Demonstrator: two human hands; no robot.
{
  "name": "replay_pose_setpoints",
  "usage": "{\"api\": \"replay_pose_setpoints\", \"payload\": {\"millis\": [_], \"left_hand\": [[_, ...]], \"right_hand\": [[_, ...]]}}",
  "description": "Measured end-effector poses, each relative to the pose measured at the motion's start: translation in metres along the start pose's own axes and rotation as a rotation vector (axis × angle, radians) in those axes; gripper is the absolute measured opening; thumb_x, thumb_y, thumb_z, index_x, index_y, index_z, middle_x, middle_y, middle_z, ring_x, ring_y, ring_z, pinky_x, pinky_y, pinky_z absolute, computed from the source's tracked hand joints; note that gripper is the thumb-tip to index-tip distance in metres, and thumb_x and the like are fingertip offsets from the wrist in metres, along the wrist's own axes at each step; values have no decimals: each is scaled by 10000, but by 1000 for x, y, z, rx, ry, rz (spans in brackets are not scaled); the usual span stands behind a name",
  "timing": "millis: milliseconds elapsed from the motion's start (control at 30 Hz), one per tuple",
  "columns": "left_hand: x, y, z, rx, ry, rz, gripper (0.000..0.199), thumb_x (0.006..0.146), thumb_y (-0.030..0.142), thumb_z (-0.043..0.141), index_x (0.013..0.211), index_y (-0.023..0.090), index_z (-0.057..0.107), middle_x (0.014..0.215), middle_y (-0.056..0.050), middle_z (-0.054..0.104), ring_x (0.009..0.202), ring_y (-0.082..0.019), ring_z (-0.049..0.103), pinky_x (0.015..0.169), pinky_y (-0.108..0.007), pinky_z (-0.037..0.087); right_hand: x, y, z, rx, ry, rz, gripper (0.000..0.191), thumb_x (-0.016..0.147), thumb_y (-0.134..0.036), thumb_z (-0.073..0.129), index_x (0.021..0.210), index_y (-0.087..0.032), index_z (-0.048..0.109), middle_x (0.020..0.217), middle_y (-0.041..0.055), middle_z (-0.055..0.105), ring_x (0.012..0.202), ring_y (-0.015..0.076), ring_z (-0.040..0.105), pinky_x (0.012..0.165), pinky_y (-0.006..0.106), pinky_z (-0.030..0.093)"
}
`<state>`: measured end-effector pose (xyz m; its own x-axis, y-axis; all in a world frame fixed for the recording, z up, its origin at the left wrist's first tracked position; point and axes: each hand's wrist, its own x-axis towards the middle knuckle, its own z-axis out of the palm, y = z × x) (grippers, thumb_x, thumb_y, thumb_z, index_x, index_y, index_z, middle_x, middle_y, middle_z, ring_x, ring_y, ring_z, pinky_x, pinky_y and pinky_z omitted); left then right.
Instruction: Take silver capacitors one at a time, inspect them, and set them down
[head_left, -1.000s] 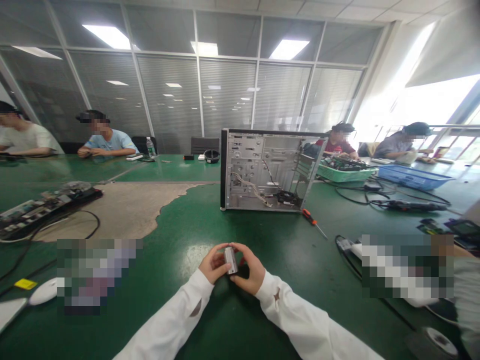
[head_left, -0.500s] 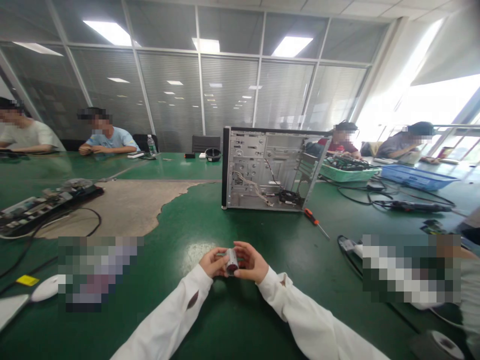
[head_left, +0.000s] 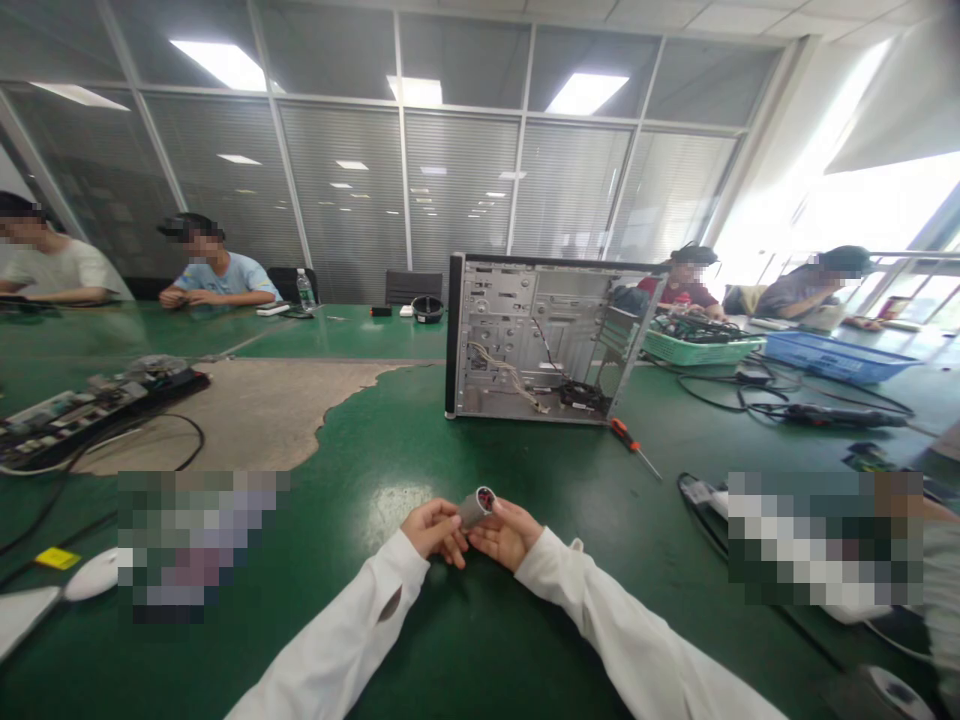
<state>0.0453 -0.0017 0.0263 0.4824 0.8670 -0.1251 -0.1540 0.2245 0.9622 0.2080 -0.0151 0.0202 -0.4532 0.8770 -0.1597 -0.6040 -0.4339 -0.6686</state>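
While left hand (head_left: 435, 532) and right hand (head_left: 510, 532) pinch smooth grey cylinder (head_left: 475, 508), tilted, reddish inside round end, green tabletop (head_left: 420, 640) gleams.

Blinds behind glass panels (head_left: 465, 180), green table (head_left: 360, 620)

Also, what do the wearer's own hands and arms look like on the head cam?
Left hand and right hand are both bare, no gloves. The left sleeve and right sleeve are long, white, loose and creased, reaching the wrists. The left one shows a dark, narrow oval opening near the cuff. No cables or markings that I can make out on either.
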Motion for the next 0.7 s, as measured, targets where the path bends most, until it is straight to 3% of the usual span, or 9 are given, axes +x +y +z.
{"api": "replay_pose_setpoints", "payload": {"millis": [167,367,567,700], "left_hand": [[0,-2,1,86,-3,37,334,612,428,570,683,150,398,454,5,602,318,-118,542,300,-158,320],[3,-6,-1,181,96,120,337,569,421,609,645,137,445,412,52,530,345,-69,493,361,-166,328],[-2,-4,2,284,174,378,365,609,316,604,906,158,464,886,-69,572,838,-172,532,571,-225,428],[-7,-4,9,514,233,478,411,634,264,570,1015,186,436,984,-87,539,921,-208,490,588,-250,422]], "right_hand": [[-2,-5,3,46,-61,193,539,642,-485,537,1010,-96,473,747,86,618,714,152,584,717,266,390],[-3,-9,3,17,-95,243,505,685,-533,447,969,-117,483,761,82,617,777,179,580,714,285,380],[-2,-8,5,3,-88,232,467,682,-505,474,954,-126,494,782,79,613,794,182,578,701,283,391],[1,-4,3,13,-25,239,451,693,-483,481,915,-93,521,730,73,606,693,144,588,679,260,409]]}}
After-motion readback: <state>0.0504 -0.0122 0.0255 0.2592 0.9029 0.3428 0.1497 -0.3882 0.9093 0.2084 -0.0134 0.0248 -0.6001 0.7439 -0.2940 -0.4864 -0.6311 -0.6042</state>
